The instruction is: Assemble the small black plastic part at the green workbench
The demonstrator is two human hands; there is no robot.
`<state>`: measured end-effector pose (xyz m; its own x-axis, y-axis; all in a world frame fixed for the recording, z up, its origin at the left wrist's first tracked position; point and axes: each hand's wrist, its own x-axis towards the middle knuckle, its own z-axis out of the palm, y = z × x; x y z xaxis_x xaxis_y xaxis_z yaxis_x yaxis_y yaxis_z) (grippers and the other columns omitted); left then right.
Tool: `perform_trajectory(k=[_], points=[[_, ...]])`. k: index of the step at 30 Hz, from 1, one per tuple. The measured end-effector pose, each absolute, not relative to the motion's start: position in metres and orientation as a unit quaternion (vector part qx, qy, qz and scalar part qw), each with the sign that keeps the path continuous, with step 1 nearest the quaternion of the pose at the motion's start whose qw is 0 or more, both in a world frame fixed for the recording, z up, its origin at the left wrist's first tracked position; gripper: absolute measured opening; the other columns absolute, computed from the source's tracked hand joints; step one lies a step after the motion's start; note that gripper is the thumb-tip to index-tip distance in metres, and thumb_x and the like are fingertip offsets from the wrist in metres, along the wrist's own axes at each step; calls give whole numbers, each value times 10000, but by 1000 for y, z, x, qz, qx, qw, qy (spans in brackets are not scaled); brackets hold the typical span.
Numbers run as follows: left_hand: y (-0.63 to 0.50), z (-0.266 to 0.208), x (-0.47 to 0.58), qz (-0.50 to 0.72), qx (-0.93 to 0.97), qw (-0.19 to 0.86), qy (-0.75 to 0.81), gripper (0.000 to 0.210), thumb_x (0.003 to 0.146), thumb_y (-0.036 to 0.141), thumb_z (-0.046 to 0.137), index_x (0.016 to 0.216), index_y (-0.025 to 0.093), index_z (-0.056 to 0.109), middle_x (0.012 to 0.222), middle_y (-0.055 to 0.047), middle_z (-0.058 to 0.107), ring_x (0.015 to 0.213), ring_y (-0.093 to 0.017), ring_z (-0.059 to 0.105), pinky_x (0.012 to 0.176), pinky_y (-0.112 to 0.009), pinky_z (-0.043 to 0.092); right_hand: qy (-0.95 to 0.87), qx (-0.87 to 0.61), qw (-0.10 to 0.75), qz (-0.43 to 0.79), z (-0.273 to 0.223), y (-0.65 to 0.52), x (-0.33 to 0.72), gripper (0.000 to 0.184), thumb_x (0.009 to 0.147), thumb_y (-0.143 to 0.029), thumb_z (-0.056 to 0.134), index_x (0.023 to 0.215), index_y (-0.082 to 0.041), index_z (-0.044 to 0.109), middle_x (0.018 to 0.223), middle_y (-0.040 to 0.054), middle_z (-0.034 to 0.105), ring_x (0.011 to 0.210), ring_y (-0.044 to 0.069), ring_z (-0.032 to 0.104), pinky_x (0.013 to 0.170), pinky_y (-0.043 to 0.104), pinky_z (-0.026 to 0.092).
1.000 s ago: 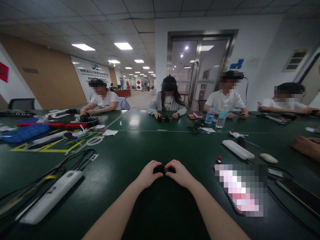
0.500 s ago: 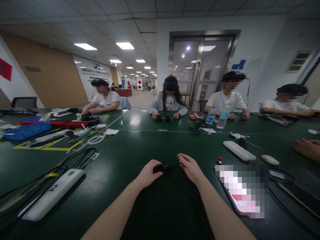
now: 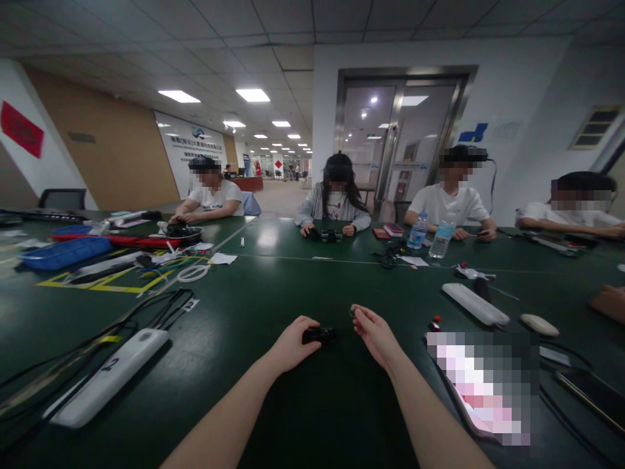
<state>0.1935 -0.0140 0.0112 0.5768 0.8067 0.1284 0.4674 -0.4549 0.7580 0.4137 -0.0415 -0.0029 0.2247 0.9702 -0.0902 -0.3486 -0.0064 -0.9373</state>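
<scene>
My left hand [image 3: 297,342] is closed around one end of a small black object [image 3: 322,335] on the dark green table [image 3: 273,293]. Its exact kind is too dark to make out. To the right of it, my right hand [image 3: 375,332] pinches a small greyish piece [image 3: 352,311] between thumb and fingertips, a little above the tabletop. A gap separates the piece from the black object. What the piece is, I cannot tell.
At my left lies a white power strip [image 3: 112,378] with black cables. On the right are a phone [image 3: 478,384], a white power strip [image 3: 474,303], a white mouse [image 3: 539,324] and water bottles [image 3: 442,238]. Several people sit across the table.
The view has shifted slightly, so the whole scene sits a little lower and further right. Both hands keep their grips, with barely any movement between them.
</scene>
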Motion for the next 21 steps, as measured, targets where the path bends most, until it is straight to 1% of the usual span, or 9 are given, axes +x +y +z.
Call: perform_trajectory(k=[7, 9, 11, 14, 19, 21], points=[[-15, 13, 194, 221, 826, 346, 385, 487, 700, 332, 555, 1165, 207, 480, 1112, -55, 481, 976, -170, 496, 869, -290, 396, -325, -459, 612, 556, 4, -47, 405, 294, 675, -336, 642, 946, -227, 609, 969, 37, 589, 876, 176, 564, 793, 316, 441], [-15, 14, 193, 213, 836, 340, 375, 461, 703, 329, 544, 1145, 206, 501, 1073, -55, 483, 946, -163, 502, 850, -284, 407, -339, -458, 600, 561, 6, -49, 401, 290, 686, -328, 632, 955, -223, 600, 972, 41, 585, 882, 177, 569, 812, 324, 437], [-15, 15, 192, 206, 844, 330, 368, 398, 703, 323, 535, 1084, 208, 546, 1041, -52, 488, 935, -165, 502, 846, -292, 412, -357, -465, 588, 558, 7, -50, 398, 293, 693, -323, 622, 966, -222, 590, 981, 44, 580, 882, 177, 571, 815, 328, 437], [-14, 15, 192, 215, 853, 314, 357, 347, 696, 282, 534, 1033, 210, 574, 1064, -56, 500, 988, -184, 482, 894, -318, 384, -375, -480, 581, 540, 6, -51, 396, 327, 690, -326, 620, 997, -227, 564, 1003, 48, 576, 893, 179, 572, 806, 328, 440], [-15, 14, 193, 231, 846, 333, 347, 449, 709, 210, 507, 1156, 226, 469, 1129, -50, 519, 1043, -179, 475, 940, -330, 350, -427, -503, 557, 504, 4, -50, 389, 333, 663, -338, 641, 958, -206, 560, 956, 45, 603, 900, 184, 568, 798, 331, 433], [-15, 14, 193, 236, 840, 346, 345, 440, 707, 189, 509, 1142, 224, 457, 1119, -43, 532, 1040, -170, 482, 942, -322, 350, -478, -503, 534, 483, 3, -50, 384, 303, 658, -332, 645, 919, -196, 571, 905, 36, 617, 875, 180, 569, 802, 333, 427]])
